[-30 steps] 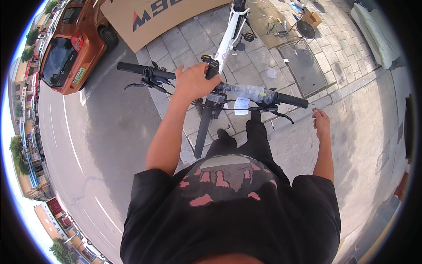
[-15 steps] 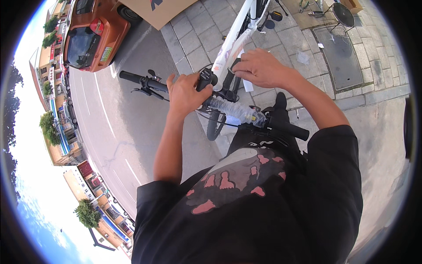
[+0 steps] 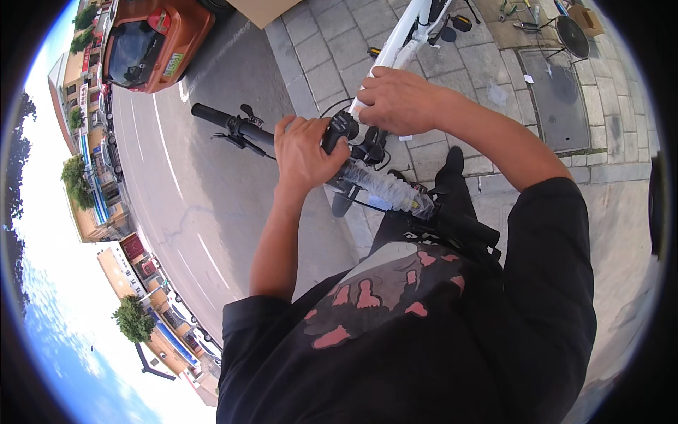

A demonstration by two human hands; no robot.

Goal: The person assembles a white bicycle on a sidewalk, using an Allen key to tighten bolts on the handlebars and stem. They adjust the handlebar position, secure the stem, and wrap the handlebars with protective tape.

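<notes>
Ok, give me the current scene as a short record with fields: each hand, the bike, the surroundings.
left hand: left hand wrapped over the black handlebar near the stem
right hand: right hand closed on the white bike frame just past the stem
handlebar wrap: clear plastic wrap on the bar's right half
ground: paved sidewalk beside a road
nearby: orange car on the road; small round table on the paving
</notes>
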